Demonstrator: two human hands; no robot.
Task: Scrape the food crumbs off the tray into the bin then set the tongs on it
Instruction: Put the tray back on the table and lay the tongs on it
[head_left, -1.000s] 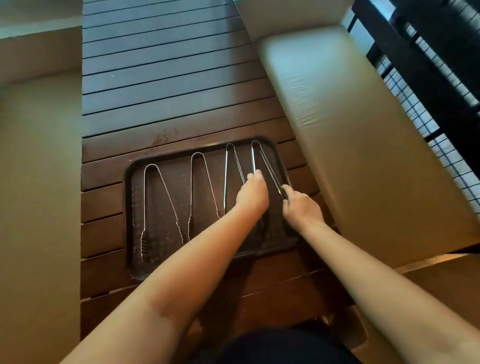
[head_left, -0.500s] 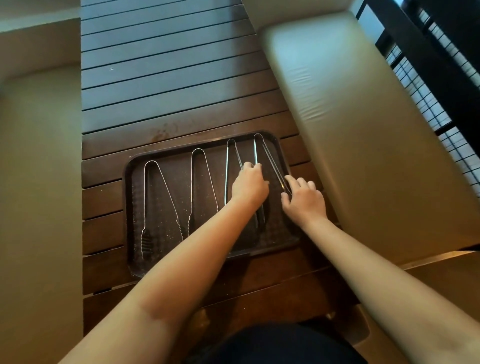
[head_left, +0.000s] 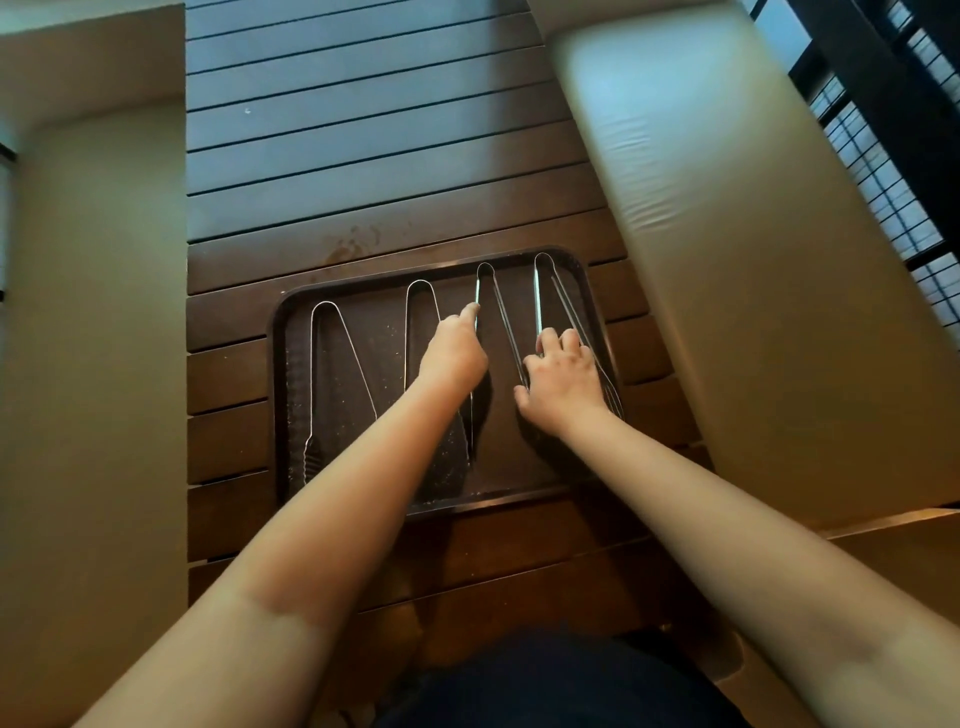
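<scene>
Tongs, four pairs, lie side by side on the dark tray (head_left: 283, 332) on the slatted table (head_left: 363, 156). The left hand (head_left: 453, 353) touches the third pair (head_left: 480, 291) with an extended finger; the right hand (head_left: 563, 379) rests spread on the fourth pair (head_left: 540, 291). No legible writing.

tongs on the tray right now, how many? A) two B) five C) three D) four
D: four metal tongs lie side by side on the tray, with the left hand on the third from the left and the right hand on the fourth.
</scene>
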